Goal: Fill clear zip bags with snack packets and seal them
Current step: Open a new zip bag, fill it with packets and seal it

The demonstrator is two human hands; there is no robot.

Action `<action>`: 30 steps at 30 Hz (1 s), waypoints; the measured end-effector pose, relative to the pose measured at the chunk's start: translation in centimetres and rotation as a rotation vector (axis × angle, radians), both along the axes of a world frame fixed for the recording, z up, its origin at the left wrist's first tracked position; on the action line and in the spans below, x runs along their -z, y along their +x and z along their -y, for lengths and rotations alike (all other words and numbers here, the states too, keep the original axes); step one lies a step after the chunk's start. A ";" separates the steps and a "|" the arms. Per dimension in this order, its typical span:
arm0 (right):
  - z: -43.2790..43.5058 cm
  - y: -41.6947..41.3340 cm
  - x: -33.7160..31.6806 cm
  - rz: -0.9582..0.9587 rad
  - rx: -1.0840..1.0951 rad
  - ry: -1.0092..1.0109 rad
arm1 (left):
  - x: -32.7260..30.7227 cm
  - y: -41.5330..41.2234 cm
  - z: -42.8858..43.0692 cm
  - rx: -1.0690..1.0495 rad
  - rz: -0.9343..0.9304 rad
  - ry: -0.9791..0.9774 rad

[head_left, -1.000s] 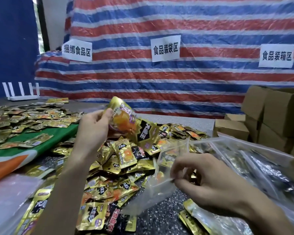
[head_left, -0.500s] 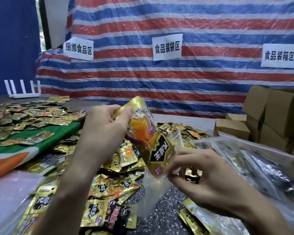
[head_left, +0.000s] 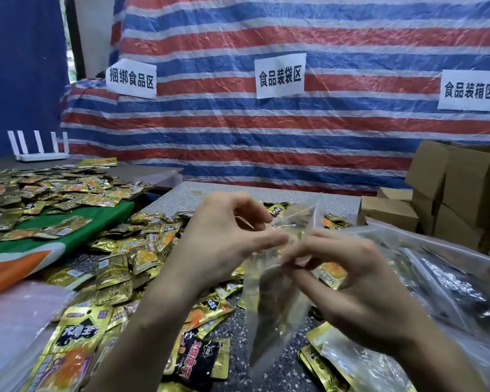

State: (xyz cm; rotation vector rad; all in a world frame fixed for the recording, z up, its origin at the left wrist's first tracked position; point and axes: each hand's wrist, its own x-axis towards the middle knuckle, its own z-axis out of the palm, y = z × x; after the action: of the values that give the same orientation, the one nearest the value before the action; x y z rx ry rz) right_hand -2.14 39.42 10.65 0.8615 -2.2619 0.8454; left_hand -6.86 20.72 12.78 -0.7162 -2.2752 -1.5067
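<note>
While gold foil snack packets (head_left: 116,278) crowd the speckled grey table (head_left: 238,357) at left, left hand (head_left: 224,241) and right hand (head_left: 359,284) pinch the clear plastic zip bag (head_left: 266,329) over its bare centre, the one raised earlier now inside.

Glossy gold foil packets (head_left: 113,281); clear plastic bag (head_left: 272,304).

Soft, even light fills the room, with only faint shadows on the desk (head_left: 266,193). Glare streaks the tarp (head_left: 323,131) and glints off the gold packets (head_left: 113,278). The left hand (head_left: 224,239), right hand (head_left: 359,292) and bag (head_left: 269,306) are smeared by blur. At the right edge the boxes (head_left: 475,188) lean, bent by the lens.
</note>
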 end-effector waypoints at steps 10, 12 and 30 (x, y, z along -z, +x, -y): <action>-1.3 -0.4 0.0 0.039 0.098 -0.040 | 0.1 -3.0 3.5 -0.110 0.044 0.212; -1.3 -0.3 -0.1 0.037 0.102 -0.041 | 1.2 -4.8 3.8 -0.234 0.037 0.120; -1.6 -0.3 -0.1 0.050 0.049 0.035 | 15.9 -14.6 1.6 -0.402 0.284 -0.769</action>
State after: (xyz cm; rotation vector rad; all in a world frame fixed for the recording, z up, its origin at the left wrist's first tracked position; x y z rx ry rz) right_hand -2.48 40.98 10.80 0.8059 -2.3377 0.8154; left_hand -21.46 19.10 -3.16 -0.1754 -2.9997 -0.5542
